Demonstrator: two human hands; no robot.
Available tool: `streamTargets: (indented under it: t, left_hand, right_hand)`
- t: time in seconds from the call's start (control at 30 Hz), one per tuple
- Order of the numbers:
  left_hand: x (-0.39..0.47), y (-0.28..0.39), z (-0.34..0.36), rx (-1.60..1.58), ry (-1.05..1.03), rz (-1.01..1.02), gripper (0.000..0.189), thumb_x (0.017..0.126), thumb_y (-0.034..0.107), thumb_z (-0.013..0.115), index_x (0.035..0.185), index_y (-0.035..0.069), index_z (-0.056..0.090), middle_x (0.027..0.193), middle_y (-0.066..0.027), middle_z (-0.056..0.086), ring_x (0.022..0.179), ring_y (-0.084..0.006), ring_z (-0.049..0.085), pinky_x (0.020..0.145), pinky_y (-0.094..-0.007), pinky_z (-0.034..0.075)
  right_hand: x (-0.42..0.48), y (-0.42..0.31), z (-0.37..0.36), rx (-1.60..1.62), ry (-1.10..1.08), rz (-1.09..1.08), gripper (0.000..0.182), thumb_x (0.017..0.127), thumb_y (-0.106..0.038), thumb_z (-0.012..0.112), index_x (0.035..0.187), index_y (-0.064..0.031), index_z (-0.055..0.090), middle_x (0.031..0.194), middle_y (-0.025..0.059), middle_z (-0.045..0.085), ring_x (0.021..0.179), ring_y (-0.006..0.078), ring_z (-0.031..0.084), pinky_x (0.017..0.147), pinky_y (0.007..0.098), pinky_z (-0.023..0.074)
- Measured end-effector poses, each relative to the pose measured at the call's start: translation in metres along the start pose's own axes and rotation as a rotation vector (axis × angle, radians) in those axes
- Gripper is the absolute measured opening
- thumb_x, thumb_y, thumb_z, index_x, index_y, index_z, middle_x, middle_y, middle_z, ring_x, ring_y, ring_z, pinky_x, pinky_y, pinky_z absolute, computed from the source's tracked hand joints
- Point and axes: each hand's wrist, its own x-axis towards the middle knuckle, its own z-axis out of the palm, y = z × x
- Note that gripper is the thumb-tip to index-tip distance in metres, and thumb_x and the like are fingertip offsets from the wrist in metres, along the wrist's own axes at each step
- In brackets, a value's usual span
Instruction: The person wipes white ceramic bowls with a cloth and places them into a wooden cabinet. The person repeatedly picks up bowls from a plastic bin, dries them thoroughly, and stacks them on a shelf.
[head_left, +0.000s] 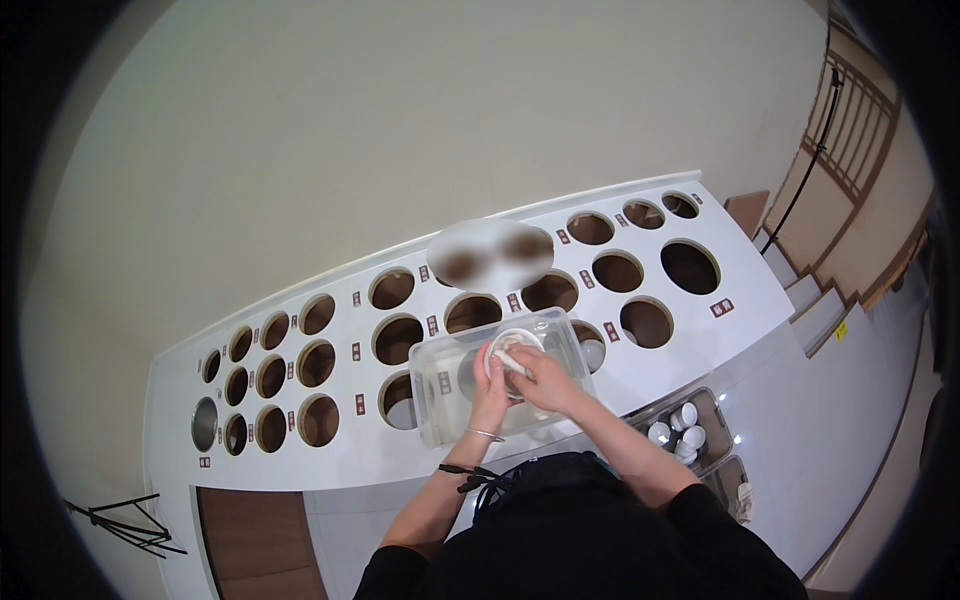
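Observation:
Over a clear plastic tub (450, 416) at the counter's front edge, my left hand (491, 386) grips a white bowl (537, 341) by its left side. My right hand (544, 379) is inside the bowl's near side, pressing a whitish cloth (510, 356) against it. The bowl is tilted, its opening partly turned up towards me. Low in the tub there seems to be some clear liquid, though its level cannot be told. The fingertips of my right hand are partly hidden by the cloth.
The white counter (375, 465) has several round cut-outs with small labels bearing writing. Right of me, lower down, a grey bin (720, 427) holds several white bowls (684, 416); another bin with a cloth (744, 502) stands beside it. Steps (814, 304) lie at the far right.

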Motion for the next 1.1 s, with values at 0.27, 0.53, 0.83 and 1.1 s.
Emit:
streamTargets:
  t: [0.27, 0.53, 0.83, 1.1]
  left_hand:
    - [0.016, -0.006, -0.017, 0.133, -0.021, 0.101, 0.044, 0.099, 0.042, 0.029, 0.138, 0.020, 0.028, 0.130, -0.0109, 0.040, 0.116, -0.0279, 0.045, 0.069, -0.0450, 0.058]
    - [0.018, -0.002, 0.001, 0.056, 0.056, 0.136, 0.044, 0.099, 0.040, 0.029, 0.138, 0.018, 0.030, 0.128, -0.0125, 0.043, 0.110, -0.0257, 0.051, 0.064, -0.0388, 0.058]
    - [0.006, 0.018, 0.006, 0.046, -0.008, -0.037, 0.053, 0.098, 0.048, 0.025, 0.142, 0.020, 0.018, 0.135, -0.0111, 0.040, 0.117, -0.0276, 0.048, 0.072, -0.0432, 0.056]
    - [0.003, 0.022, 0.000, 0.002, -0.062, -0.063, 0.054, 0.097, 0.050, 0.026, 0.142, 0.021, 0.020, 0.137, -0.0108, 0.034, 0.117, -0.0296, 0.047, 0.069, -0.0460, 0.058]
  right_hand:
    - [0.042, -0.051, -0.055, -0.437, -0.809, 0.188, 0.029, 0.077, -0.020, 0.053, 0.093, 0.0001, 0.065, 0.101, 0.0181, 0.063, 0.091, 0.0351, 0.061, 0.083, 0.0441, 0.0460]
    - [0.010, -0.052, -0.024, -1.180, -0.349, 0.037, 0.034, 0.075, -0.016, 0.057, 0.106, -0.0033, 0.062, 0.118, 0.0158, 0.053, 0.098, 0.0258, 0.052, 0.078, 0.0366, 0.0433]
    - [0.004, -0.021, -0.014, -0.732, 0.050, -0.090, 0.050, 0.071, -0.007, 0.058, 0.120, -0.0036, 0.054, 0.124, 0.0163, 0.051, 0.101, 0.0289, 0.052, 0.086, 0.0382, 0.0411]
    - [0.009, -0.021, -0.028, -0.486, -0.097, -0.297, 0.047, 0.074, -0.006, 0.056, 0.120, -0.0063, 0.055, 0.129, 0.0138, 0.051, 0.103, 0.0289, 0.053, 0.089, 0.0401, 0.0403]
